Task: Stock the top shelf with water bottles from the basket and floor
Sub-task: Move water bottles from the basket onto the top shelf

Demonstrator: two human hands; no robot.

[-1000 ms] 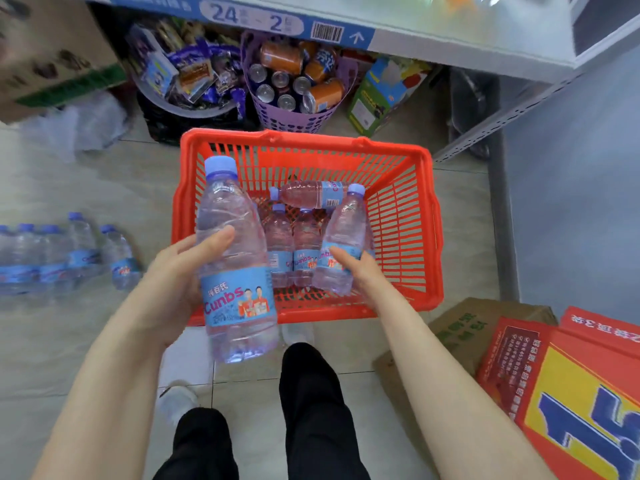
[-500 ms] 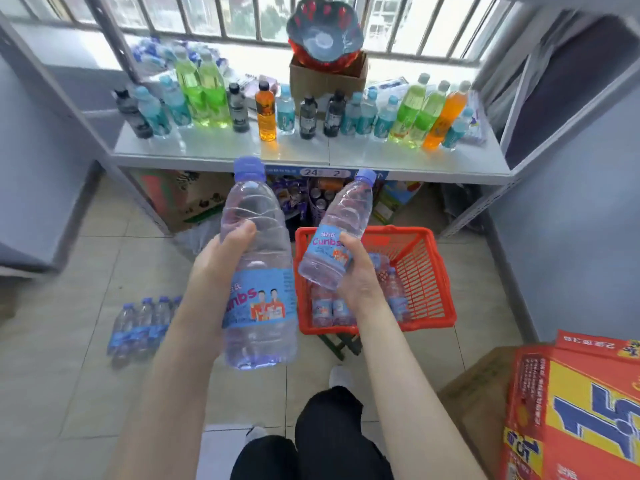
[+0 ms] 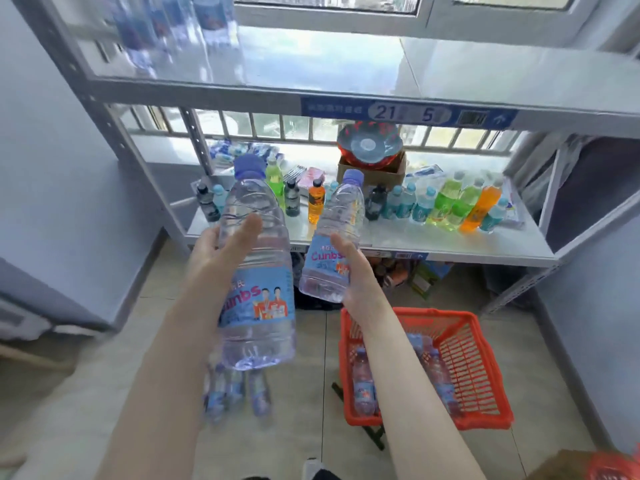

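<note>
The left hand [image 3: 221, 251] grasps a large clear plastic water bottle with a blue cap and a blue printed label [image 3: 256, 271], thumb laid across its front and fingers wrapped behind, the bottle upright. The right hand [image 3: 356, 275] grasps a smaller clear plastic water bottle with the same blue cap and label [image 3: 334, 244] round its lower half, tilted slightly to the right. A second ago both hands were down at the orange-red plastic lattice basket [image 3: 481, 372], the right one just taking its bottle from among the others; half a second ago both bottles were lifted in front of the lower grey shelf of coloured drink bottles [image 3: 450, 244]. The view has since swung upward, so the grey metal top shelf [image 3: 346, 74], not seen before, now fills the upper part of the picture, with a blue price strip [image 3: 408, 114] on its front edge. Both held bottles remain below that shelf, level with the drinks shelf behind them. A blurred cluster of water bottles [image 3: 173, 26] stands at the top shelf's far left. The basket has dropped to the lower right of the view, with several small water bottles [image 3: 363, 386] lying inside it. More small bottles on the tiled floor [image 3: 235, 393] show beneath the large bottle, blurred.
</note>
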